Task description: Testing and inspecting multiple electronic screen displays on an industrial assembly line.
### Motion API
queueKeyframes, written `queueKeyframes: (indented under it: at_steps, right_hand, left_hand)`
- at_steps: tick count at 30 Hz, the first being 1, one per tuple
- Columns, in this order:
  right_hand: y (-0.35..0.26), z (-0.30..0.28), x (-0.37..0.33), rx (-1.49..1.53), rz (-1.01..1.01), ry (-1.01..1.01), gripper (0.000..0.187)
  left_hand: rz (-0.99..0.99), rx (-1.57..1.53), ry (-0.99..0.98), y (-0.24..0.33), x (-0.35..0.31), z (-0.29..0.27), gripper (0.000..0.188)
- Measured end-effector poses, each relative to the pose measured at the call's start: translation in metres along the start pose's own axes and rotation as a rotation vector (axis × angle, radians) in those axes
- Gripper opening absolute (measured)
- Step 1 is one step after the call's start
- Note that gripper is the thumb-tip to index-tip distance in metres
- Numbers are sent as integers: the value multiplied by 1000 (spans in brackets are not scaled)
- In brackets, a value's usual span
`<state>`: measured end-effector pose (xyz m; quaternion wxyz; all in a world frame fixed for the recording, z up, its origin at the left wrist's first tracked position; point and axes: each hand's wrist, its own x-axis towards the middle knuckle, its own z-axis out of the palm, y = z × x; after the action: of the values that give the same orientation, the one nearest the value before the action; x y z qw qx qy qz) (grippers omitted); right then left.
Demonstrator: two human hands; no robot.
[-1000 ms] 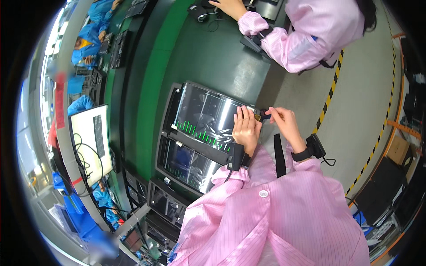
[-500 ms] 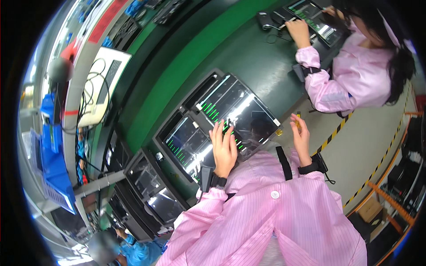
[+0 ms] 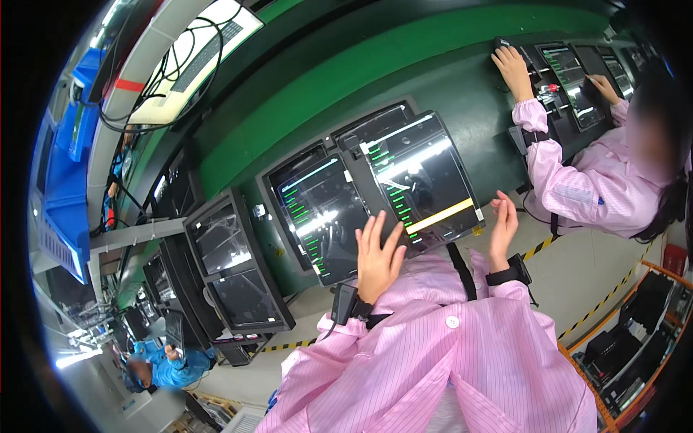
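Note:
Two glossy black panels lie side by side in a dark tray on the green work surface: a left panel [image 3: 321,213] and a right panel [image 3: 422,177], both with green strips inside. My left hand [image 3: 377,256] rests flat, fingers spread, on the near edge between the two panels. My right hand [image 3: 502,225] hovers open just right of the right panel's near corner, where a yellow strip [image 3: 440,215] crosses it. Both wrists wear black straps. Neither hand holds anything.
Another dark tray with panels [image 3: 231,260] sits further left on the line. A co-worker in pink [image 3: 577,187] works at the right, hands on other panels [image 3: 570,72]. A white monitor with cables [image 3: 191,61] stands behind. Yellow-black floor tape [image 3: 538,249] runs near my right wrist.
The view has swung left along the line. My right hand let go of a small part it pinched earlier and opened; my left hand slid down to the panels' near edge.

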<state>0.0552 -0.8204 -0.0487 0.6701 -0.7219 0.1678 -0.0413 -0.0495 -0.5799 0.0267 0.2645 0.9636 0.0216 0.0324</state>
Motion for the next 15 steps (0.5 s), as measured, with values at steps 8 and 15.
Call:
queueKeyframes:
  at_steps: [8, 15]
  right_hand:
    - [-9, -3, 18, -32, -90, -17, 30]
    - [-18, 14, 27, -102, -85, -27, 26]
  left_hand:
    - [-255, 154, 225, -76, 2, -56, 34]
    - [-176, 306, 297, -159, 55, -70, 33]
